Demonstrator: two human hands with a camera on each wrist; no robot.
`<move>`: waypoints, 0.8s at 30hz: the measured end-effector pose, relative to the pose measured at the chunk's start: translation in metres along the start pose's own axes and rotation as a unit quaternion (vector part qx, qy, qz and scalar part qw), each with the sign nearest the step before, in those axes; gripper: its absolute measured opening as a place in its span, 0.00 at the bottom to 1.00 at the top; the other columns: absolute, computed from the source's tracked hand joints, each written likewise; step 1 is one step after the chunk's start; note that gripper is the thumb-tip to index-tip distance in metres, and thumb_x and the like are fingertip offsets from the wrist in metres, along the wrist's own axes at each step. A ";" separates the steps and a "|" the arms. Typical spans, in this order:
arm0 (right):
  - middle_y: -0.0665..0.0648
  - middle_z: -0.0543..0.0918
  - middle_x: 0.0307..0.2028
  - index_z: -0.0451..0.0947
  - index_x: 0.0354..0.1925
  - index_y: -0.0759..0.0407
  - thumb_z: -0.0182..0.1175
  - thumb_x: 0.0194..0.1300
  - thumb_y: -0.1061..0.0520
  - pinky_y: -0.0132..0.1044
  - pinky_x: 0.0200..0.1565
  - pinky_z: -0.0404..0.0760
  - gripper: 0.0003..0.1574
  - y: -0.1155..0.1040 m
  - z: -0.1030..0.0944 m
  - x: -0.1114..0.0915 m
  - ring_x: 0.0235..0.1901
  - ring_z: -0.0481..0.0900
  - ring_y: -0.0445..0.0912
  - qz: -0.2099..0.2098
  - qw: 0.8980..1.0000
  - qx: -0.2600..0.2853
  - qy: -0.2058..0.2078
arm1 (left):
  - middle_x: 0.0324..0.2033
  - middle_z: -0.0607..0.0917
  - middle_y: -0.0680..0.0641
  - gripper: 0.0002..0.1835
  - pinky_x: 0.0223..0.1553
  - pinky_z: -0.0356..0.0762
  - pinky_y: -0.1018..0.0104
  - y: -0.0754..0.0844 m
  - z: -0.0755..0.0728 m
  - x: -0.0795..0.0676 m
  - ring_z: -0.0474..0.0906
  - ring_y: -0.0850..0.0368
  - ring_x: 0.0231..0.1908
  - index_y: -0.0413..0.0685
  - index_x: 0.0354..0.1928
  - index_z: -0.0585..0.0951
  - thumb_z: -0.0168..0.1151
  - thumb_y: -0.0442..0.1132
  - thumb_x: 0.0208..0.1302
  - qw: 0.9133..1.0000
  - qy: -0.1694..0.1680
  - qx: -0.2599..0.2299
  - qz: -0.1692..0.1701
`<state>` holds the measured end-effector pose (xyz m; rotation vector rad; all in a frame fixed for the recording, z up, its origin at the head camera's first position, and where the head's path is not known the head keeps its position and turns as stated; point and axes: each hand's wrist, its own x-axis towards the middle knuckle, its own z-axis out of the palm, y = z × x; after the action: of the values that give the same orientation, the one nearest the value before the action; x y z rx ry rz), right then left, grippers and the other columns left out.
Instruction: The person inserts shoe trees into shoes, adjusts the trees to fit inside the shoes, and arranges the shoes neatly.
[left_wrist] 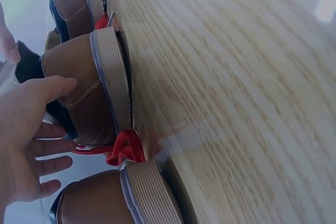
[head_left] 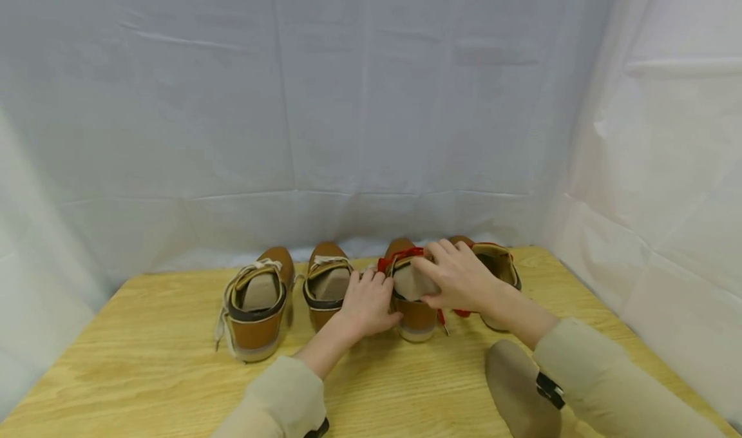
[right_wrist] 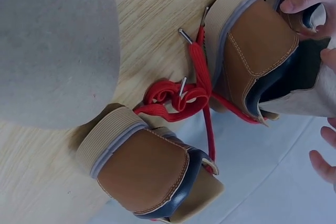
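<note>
Third from the left, a brown shoe with red laces (head_left: 415, 319) stands with its heel towards me. A grey insole (right_wrist: 310, 99) protrudes from its opening, and my right hand (head_left: 460, 276) holds it by its edges, thumb at the heel end. My left hand (head_left: 368, 304) is at the shoe's left side, its thumb against the brown leather (left_wrist: 81, 64) and the other fingers stretched out, apart from one another. On the table at the front right lies a loose grey insole (head_left: 516, 380), partly covered by my right sleeve.
Two brown shoes with whitish laces, the outer one (head_left: 255, 332) and the inner one (head_left: 324, 314), stand to the left. Another red-laced shoe (right_wrist: 142, 169) is at the right end. Tangled red laces (right_wrist: 178, 98) lie between the right pair. White sheeting (head_left: 324, 103) hangs behind the wooden table (head_left: 133, 354).
</note>
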<state>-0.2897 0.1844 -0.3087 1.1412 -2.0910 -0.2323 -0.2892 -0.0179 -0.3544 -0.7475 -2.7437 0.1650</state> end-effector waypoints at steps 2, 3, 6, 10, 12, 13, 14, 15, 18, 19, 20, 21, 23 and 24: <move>0.57 0.73 0.38 0.74 0.47 0.55 0.72 0.39 0.36 0.42 0.27 0.71 0.40 0.000 -0.001 -0.001 0.34 0.71 0.51 0.019 1.000 0.000 -0.017 | 0.48 0.77 0.45 0.33 0.51 0.62 0.50 0.000 0.000 0.001 0.67 0.46 0.55 0.47 0.53 0.76 0.61 0.64 0.53 1.000 0.001 0.004 0.003; 0.57 0.73 0.38 0.73 0.48 0.55 0.71 0.39 0.36 0.43 0.27 0.71 0.41 -0.001 -0.001 -0.001 0.34 0.71 0.51 0.027 0.999 0.001 -0.025 | 0.48 0.77 0.45 0.33 0.51 0.62 0.51 0.000 0.000 0.001 0.67 0.46 0.55 0.47 0.54 0.76 0.61 0.64 0.53 1.000 0.000 0.006 0.003; 0.56 0.72 0.38 0.72 0.49 0.55 0.71 0.40 0.35 0.43 0.29 0.71 0.42 -0.002 -0.002 -0.001 0.35 0.70 0.51 0.044 0.998 0.007 -0.047 | 0.47 0.77 0.45 0.34 0.50 0.62 0.51 0.000 0.000 0.001 0.67 0.47 0.54 0.47 0.53 0.75 0.61 0.64 0.53 1.000 -0.001 0.005 0.005; 0.56 0.72 0.38 0.72 0.49 0.55 0.70 0.40 0.34 0.44 0.30 0.70 0.42 -0.002 -0.001 -0.002 0.35 0.70 0.51 0.046 0.997 0.004 -0.054 | 0.47 0.76 0.45 0.34 0.50 0.62 0.50 0.000 0.001 0.001 0.67 0.46 0.53 0.47 0.54 0.74 0.62 0.64 0.52 1.000 -0.002 -0.005 0.005; 0.55 0.72 0.37 0.72 0.49 0.55 0.70 0.39 0.34 0.44 0.30 0.70 0.42 -0.002 0.000 -0.003 0.35 0.70 0.51 0.044 0.998 -0.005 -0.053 | 0.49 0.76 0.44 0.35 0.50 0.61 0.49 0.000 0.002 0.001 0.66 0.46 0.54 0.47 0.55 0.73 0.62 0.64 0.52 1.000 -0.001 -0.008 0.006; 0.55 0.72 0.37 0.72 0.49 0.55 0.70 0.39 0.34 0.44 0.29 0.70 0.43 -0.002 0.001 -0.003 0.35 0.70 0.51 0.042 0.998 -0.010 -0.052 | 0.49 0.75 0.44 0.35 0.51 0.61 0.49 -0.001 0.003 0.001 0.66 0.46 0.55 0.47 0.55 0.73 0.62 0.64 0.52 1.000 0.000 -0.008 0.007; 0.55 0.72 0.37 0.72 0.48 0.55 0.70 0.39 0.33 0.44 0.29 0.69 0.42 -0.002 0.001 -0.004 0.35 0.71 0.51 0.039 0.998 -0.014 -0.052 | 0.49 0.75 0.44 0.36 0.51 0.60 0.48 -0.001 0.004 0.001 0.66 0.46 0.55 0.47 0.56 0.73 0.62 0.63 0.52 1.000 0.001 -0.009 0.009; 0.56 0.72 0.37 0.72 0.48 0.55 0.70 0.39 0.33 0.44 0.29 0.69 0.42 -0.002 0.002 -0.004 0.35 0.71 0.51 0.037 0.998 -0.018 -0.051 | 0.50 0.75 0.44 0.36 0.51 0.60 0.48 -0.001 0.005 0.001 0.65 0.45 0.55 0.47 0.56 0.72 0.62 0.63 0.51 1.000 0.003 -0.008 0.010; 0.56 0.72 0.37 0.72 0.47 0.55 0.70 0.39 0.32 0.44 0.28 0.69 0.42 -0.002 0.004 -0.004 0.34 0.71 0.51 0.031 0.998 -0.023 -0.047 | 0.50 0.74 0.44 0.36 0.51 0.60 0.48 -0.002 0.007 0.001 0.65 0.45 0.55 0.47 0.56 0.72 0.63 0.64 0.51 1.000 0.009 -0.004 0.016; 0.56 0.72 0.37 0.72 0.47 0.55 0.70 0.39 0.32 0.44 0.28 0.69 0.42 -0.002 0.004 -0.004 0.35 0.71 0.51 0.029 0.998 -0.026 -0.046 | 0.51 0.73 0.44 0.37 0.51 0.60 0.48 -0.002 0.008 0.001 0.65 0.45 0.55 0.47 0.56 0.72 0.63 0.64 0.51 1.000 0.011 -0.002 0.018; 0.56 0.72 0.37 0.72 0.47 0.55 0.70 0.39 0.32 0.44 0.28 0.69 0.43 -0.002 0.004 -0.004 0.35 0.71 0.51 0.028 0.998 -0.028 -0.046 | 0.51 0.73 0.44 0.37 0.51 0.60 0.48 -0.002 0.009 0.001 0.64 0.45 0.55 0.47 0.56 0.72 0.63 0.64 0.51 1.000 0.013 0.001 0.019; 0.56 0.72 0.37 0.72 0.47 0.55 0.70 0.39 0.32 0.44 0.28 0.69 0.43 -0.002 0.004 -0.004 0.35 0.71 0.52 0.028 0.998 -0.030 -0.045 | 0.51 0.73 0.44 0.37 0.51 0.60 0.48 -0.003 0.009 0.001 0.65 0.45 0.55 0.47 0.57 0.72 0.63 0.64 0.51 1.000 0.015 0.003 0.020; 0.56 0.72 0.37 0.72 0.47 0.55 0.69 0.39 0.32 0.44 0.28 0.69 0.43 -0.002 0.004 -0.004 0.35 0.72 0.52 0.028 0.998 -0.035 -0.046 | 0.51 0.73 0.44 0.37 0.51 0.60 0.48 -0.003 0.010 0.001 0.64 0.45 0.55 0.47 0.57 0.71 0.63 0.64 0.51 1.000 0.018 0.005 0.021; 0.56 0.72 0.37 0.72 0.47 0.55 0.69 0.39 0.32 0.44 0.28 0.69 0.43 -0.002 0.004 -0.004 0.35 0.72 0.52 0.028 0.998 -0.036 -0.047 | 0.51 0.72 0.44 0.37 0.51 0.60 0.48 -0.003 0.011 0.001 0.64 0.45 0.55 0.47 0.57 0.71 0.63 0.64 0.51 1.000 0.019 0.005 0.021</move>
<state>-0.2896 0.1858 -0.3146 1.0457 -2.1751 -0.3384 -0.2949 -0.0201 -0.3638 -0.7978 -2.6916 0.1724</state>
